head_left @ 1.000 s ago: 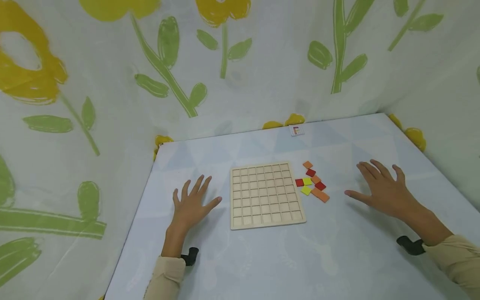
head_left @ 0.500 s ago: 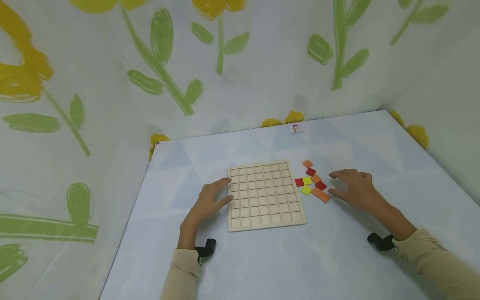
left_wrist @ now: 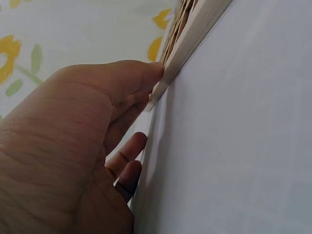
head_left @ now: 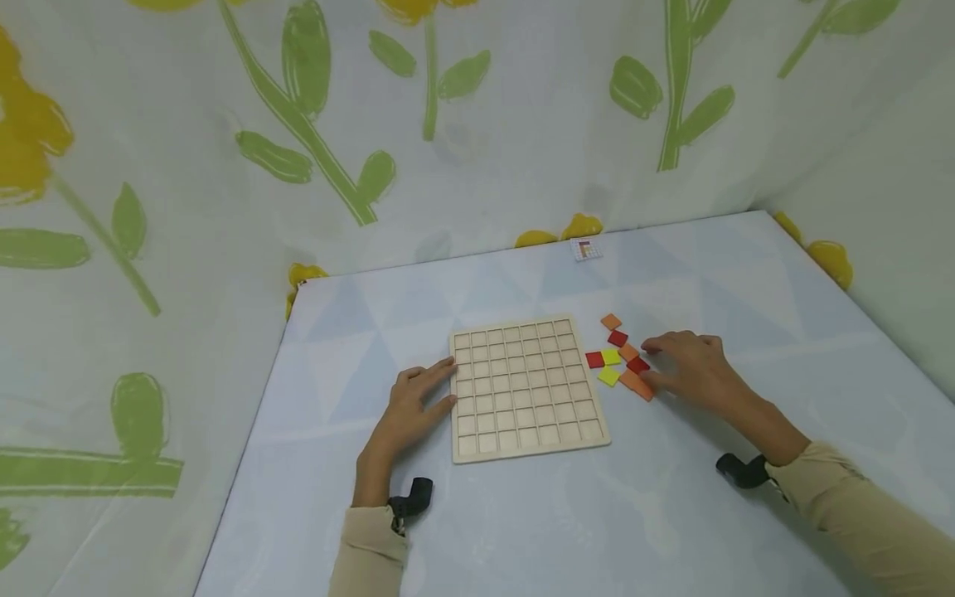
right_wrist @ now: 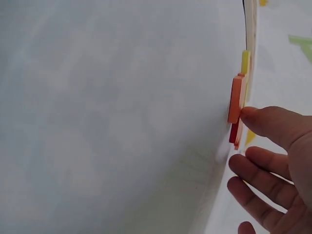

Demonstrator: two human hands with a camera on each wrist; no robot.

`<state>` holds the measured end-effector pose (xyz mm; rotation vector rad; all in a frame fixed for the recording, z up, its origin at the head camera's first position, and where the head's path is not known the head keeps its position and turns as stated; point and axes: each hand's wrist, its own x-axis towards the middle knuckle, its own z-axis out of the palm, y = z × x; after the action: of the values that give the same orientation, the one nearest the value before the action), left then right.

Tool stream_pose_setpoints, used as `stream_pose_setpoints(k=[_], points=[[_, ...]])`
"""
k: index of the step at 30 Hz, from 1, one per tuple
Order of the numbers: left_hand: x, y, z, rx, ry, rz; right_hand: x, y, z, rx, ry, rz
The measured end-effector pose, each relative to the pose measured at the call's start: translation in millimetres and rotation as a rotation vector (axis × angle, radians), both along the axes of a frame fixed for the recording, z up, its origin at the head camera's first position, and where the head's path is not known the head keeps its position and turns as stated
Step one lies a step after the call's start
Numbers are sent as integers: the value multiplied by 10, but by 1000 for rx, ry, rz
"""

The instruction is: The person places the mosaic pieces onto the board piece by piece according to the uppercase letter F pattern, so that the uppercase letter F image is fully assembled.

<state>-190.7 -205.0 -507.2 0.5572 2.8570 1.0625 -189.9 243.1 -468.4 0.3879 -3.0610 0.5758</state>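
A pale wooden board point(head_left: 528, 390) with a grid of square cells lies on the table. My left hand point(head_left: 406, 420) is at its left edge; in the left wrist view the thumb touches the board's side point(left_wrist: 174, 69), the other fingers extended. Small square tiles lie right of the board: orange point(head_left: 636, 385), red point(head_left: 618, 338) and yellow point(head_left: 608, 376). My right hand point(head_left: 697, 371) reaches over their right side. In the right wrist view its thumb touches or nearly touches an orange tile point(right_wrist: 235, 100), while the other fingers stay apart with nothing held between them.
A small card point(head_left: 585, 249) with a coloured grid pattern lies at the table's far edge. The pale table point(head_left: 522, 531) is backed by a flower-printed curtain point(head_left: 522, 157). A black wrist mount point(head_left: 412, 497) shows below the left hand.
Both hands have moved inward. The left has come from beside the board to its left edge, and the right has moved left onto the tile group. The head view has shifted slightly.
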Motion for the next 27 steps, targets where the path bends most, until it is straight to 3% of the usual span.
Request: stream_pose_setpoints(k=[15,27], points=[[39,11,29,33,-2,15,-83,-38,-26,15,33,10],[36,4,29,36,9,-3,-84,-70,-5,3,24,-33]])
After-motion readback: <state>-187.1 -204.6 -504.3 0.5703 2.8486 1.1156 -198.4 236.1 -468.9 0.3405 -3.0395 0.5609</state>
